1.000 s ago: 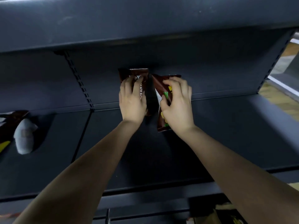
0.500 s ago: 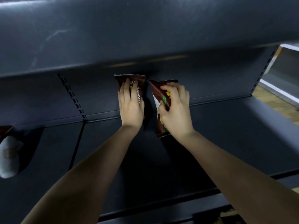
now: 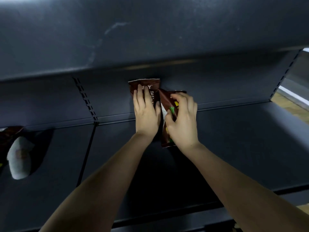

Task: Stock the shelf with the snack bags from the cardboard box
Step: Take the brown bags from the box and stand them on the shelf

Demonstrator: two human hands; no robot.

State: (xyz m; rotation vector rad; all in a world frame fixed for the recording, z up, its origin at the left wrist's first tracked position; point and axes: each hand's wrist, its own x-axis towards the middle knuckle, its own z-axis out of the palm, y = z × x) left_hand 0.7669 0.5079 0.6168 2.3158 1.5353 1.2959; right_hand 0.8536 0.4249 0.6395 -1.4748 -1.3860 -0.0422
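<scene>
Brown snack bags stand at the frame's centre, against the back wall of the dark metal shelf [image 3: 234, 148]. Our left hand [image 3: 146, 113] presses flat, straight fingers on the rear bag [image 3: 150, 85]. Our right hand [image 3: 183, 121] curls around the tilted front bag [image 3: 167, 101], gripping it.
</scene>
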